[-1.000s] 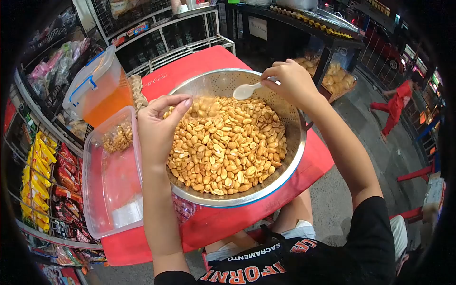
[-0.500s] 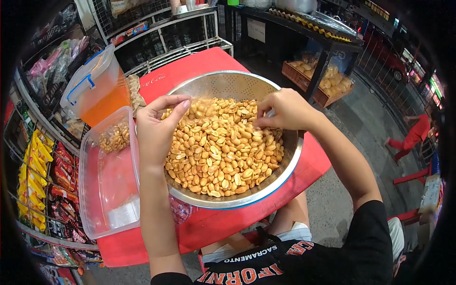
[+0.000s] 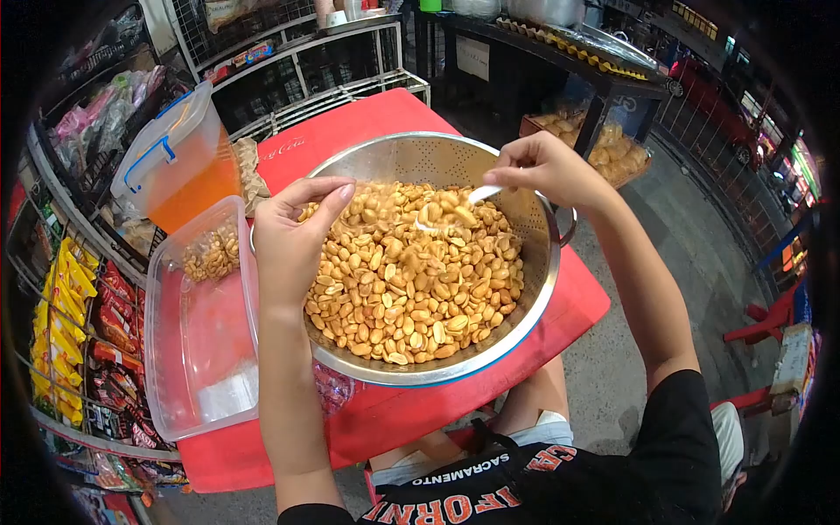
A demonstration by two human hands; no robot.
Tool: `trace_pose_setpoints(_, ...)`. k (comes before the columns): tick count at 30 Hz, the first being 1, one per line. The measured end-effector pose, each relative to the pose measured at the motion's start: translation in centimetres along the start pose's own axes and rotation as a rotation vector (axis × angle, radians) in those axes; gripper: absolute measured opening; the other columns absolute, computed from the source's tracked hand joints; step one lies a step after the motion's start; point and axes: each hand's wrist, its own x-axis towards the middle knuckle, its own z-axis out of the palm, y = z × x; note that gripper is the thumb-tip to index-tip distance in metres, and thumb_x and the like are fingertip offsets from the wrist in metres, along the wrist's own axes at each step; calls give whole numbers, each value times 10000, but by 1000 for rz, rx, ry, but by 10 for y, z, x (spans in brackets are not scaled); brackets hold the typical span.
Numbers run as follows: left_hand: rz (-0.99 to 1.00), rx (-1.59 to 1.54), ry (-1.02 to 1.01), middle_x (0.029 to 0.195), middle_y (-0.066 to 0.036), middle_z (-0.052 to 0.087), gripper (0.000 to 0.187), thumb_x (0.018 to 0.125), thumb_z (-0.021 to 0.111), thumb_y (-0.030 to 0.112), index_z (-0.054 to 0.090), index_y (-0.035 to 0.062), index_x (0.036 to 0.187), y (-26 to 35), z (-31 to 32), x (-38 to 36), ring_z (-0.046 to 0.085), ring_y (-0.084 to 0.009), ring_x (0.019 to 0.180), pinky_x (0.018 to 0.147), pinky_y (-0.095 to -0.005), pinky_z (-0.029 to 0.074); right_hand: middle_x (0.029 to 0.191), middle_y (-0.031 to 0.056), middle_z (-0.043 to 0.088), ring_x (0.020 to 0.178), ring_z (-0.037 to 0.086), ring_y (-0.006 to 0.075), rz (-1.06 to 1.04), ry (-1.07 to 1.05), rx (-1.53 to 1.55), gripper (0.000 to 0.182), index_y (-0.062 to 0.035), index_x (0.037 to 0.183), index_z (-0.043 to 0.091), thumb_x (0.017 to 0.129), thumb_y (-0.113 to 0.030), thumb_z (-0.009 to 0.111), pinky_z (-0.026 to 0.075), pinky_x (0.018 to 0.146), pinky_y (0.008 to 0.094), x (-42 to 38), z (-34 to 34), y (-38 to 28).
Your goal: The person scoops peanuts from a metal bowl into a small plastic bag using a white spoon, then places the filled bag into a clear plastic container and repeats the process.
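A large perforated metal colander [image 3: 535,306] holds a heap of roasted peanuts [image 3: 411,293]. Over its right side, my right hand [image 3: 542,166] grips a white plastic spoon [image 3: 484,194] with a few peanuts at its tip. My left hand [image 3: 302,232] is above the left rim, thumb and forefinger pinching the edge of a small clear plastic bag [image 3: 372,203]. Peanuts show through the bag, though its outline is hard to separate from the heap. Left of the colander stands a clear plastic bin [image 3: 247,302] with filled peanut packets [image 3: 212,252] at its far end.
The red table [image 3: 376,114] bears all of this. A tub with orange contents [image 3: 192,188] and crumpled brown paper [image 3: 251,175] stand behind the bin. Snack racks [image 3: 66,324] line the left side. At the back right is a dark stand [image 3: 604,79] with bagged bread [image 3: 617,153] below.
My right hand has risen out of the peanuts and slightly right, bringing the spoon into sight with peanuts on it. The left hand stays nearly still. A person in red has left the view.
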Motion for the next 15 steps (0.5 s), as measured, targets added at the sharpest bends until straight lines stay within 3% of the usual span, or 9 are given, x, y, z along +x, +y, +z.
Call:
trace_pose_setpoints(5, 19, 21, -27, 764, -28, 627, 125, 757, 634, 70, 643, -13, 851, -1, 0, 0, 553, -52, 683, 632, -165, 425, 556, -23, 525, 525, 439, 32, -60, 80, 83, 237, -14, 650, 624, 751, -225, 658, 335, 484, 181, 3, -17, -20)
trace_pose_setpoints(8, 8, 43, -56, 751, -22, 625, 127, 754, 639, 73, 643, -15, 845, -3, -1, 0, 542, -42, 659, 609, -160, 419, 511, -55, 481, 424, 415, 7, -65, 84, -32, 220, -46, 666, 601, 773, -233, 642, 297, 389, 177, 5, -29, -41)
trace_pose_setpoints(11, 16, 72, -77, 741, -16, 623, 127, 750, 643, 76, 645, -16, 837, -1, 1, 0, 531, -34, 639, 591, -154, 410, 519, -49, 485, 460, 409, 12, -189, 153, -158, 248, -56, 653, 602, 769, -270, 644, 287, 423, 174, 15, -37, -52)
trace_pose_setpoints(13, -20, 73, -64, 770, -80, 646, 123, 712, 657, 88, 660, -2, 796, 1, 1, 0, 573, -124, 756, 744, -248, 415, 526, -48, 489, 477, 407, 17, -219, 175, -184, 254, -52, 653, 611, 763, -278, 649, 287, 439, 180, 20, -37, -58)
trace_pose_setpoints(15, -8, 93, -70, 767, -81, 646, 119, 710, 658, 88, 662, 4, 794, -1, 0, 0, 569, -130, 765, 750, -255, 410, 525, -47, 484, 472, 401, 18, -251, 227, -347, 266, -39, 659, 620, 760, -283, 651, 280, 436, 182, 24, -35, -69)
